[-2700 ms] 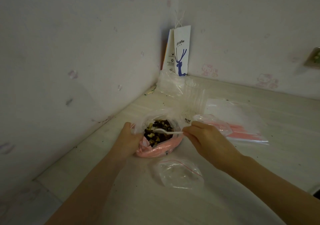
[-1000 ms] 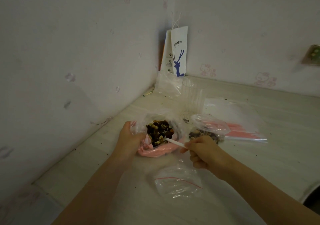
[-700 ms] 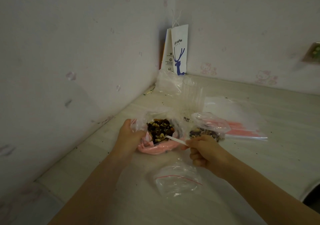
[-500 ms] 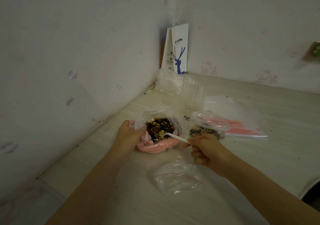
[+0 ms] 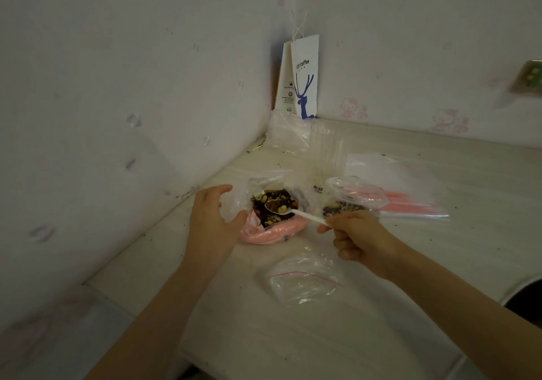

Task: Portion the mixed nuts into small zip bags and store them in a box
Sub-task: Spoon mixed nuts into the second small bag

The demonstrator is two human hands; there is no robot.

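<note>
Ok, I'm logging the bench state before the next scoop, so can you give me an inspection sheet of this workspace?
Surface: pale table, scattered with dark crumbs.
Job's things: open mixed-nut bag; white plastic spoon loaded with nuts over it; part-filled small zip bag to its right; empty zip bag nearer the person; pack of spare zip bags; no box seen.
Clutter: clear plastic wrapper and paper coffee bag in the corner.
Grippers: left hand holds the nut bag's rim; right hand pinches the spoon handle.
Cables: nothing seen.
Surroundings: cartoon-patterned wallpaper; wall fitting at the right, blurred.
</note>
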